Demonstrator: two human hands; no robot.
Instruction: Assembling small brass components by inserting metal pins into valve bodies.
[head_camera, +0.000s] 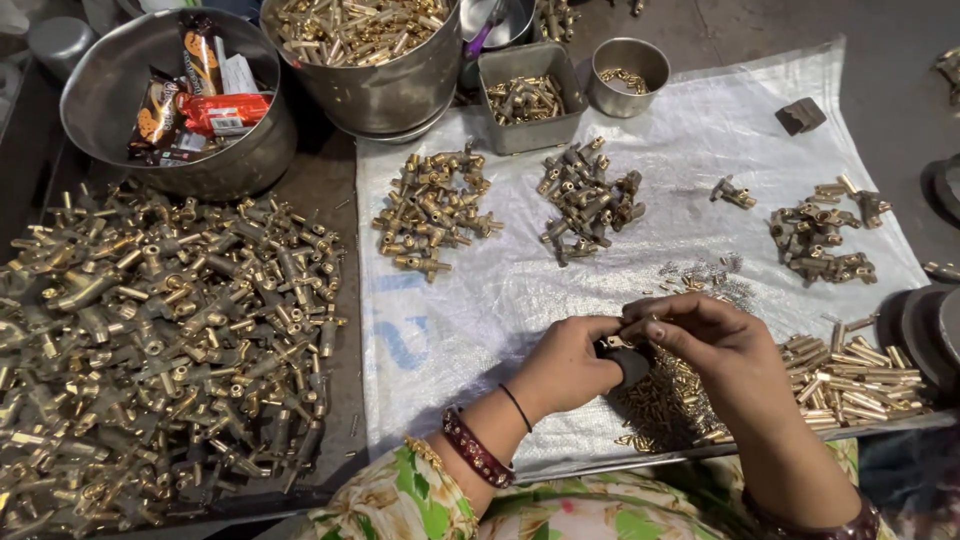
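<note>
Dark counter (330, 190), white woven sheet (700, 130) over its right part. Directly on counter: big loose heap of brass fittings (160, 340) at left, steel bowl (90, 95) and steel pot (390, 85) behind. Sheet carries smaller brass piles (435, 210), a square tin (530, 125), a small cup (630, 65).

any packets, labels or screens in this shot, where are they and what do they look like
Red snack packet: flat pouch lying across the big steel bowl at top left, red with a white patch.
Dark brown wrapper: upright at the bowl's back, brown with orange swirls.
Second brown wrapper: left of the red one, same colours.
White packet: small, plain, behind the red one.
White sheet: faint blue print near its left edge.
No screens or signs.
</note>
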